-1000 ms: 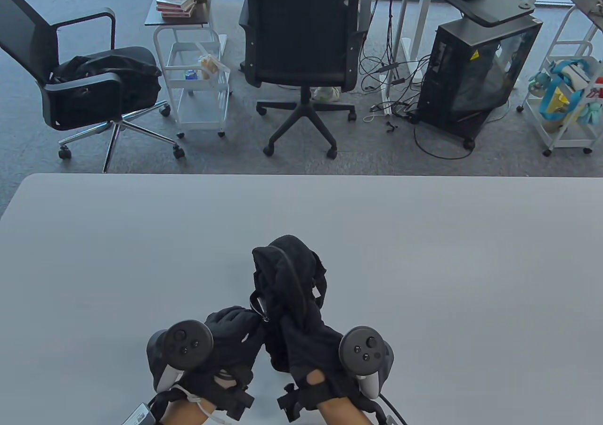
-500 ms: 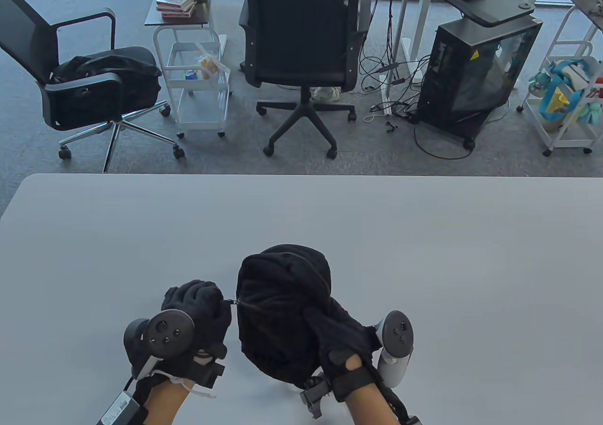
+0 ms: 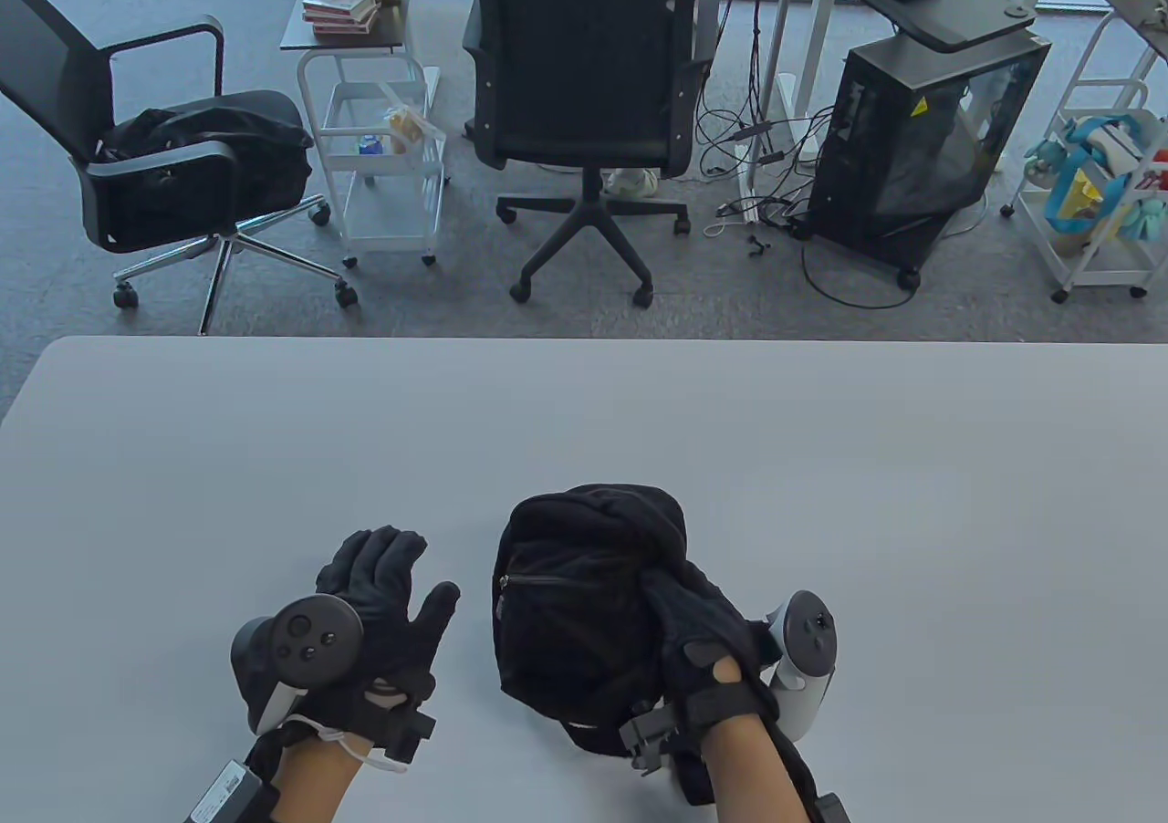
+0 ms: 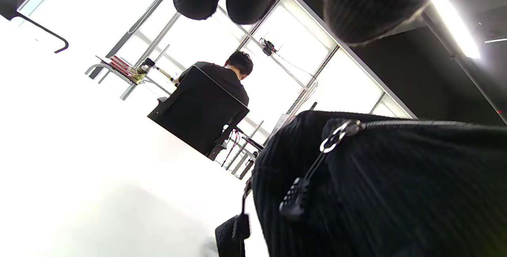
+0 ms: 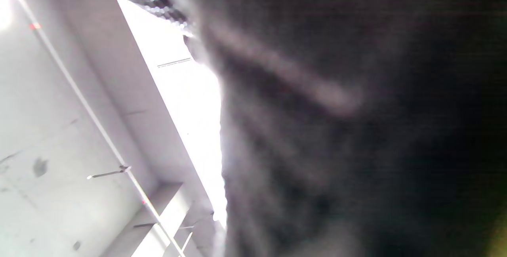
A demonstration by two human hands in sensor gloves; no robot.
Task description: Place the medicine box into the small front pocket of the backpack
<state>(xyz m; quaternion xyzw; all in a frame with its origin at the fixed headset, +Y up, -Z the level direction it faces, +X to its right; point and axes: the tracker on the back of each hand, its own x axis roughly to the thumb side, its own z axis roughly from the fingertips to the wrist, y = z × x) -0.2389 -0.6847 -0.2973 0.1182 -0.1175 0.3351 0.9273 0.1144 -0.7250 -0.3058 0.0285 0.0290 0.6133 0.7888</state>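
on the counter (image 3: 821,458), near my edge, the backpack (image 3: 570,604) lay slumped, front-pocket zipper (image 4: 336,136) closed. my right hand (image 3: 703,627) gripped its right side. left hand (image 3: 383,595) beside it, fingers spread, holding nothing. medicine box not seen.

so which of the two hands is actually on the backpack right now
The right hand: it rests on the backpack, on its right side. The left hand is spread open on the table beside it, touching nothing.
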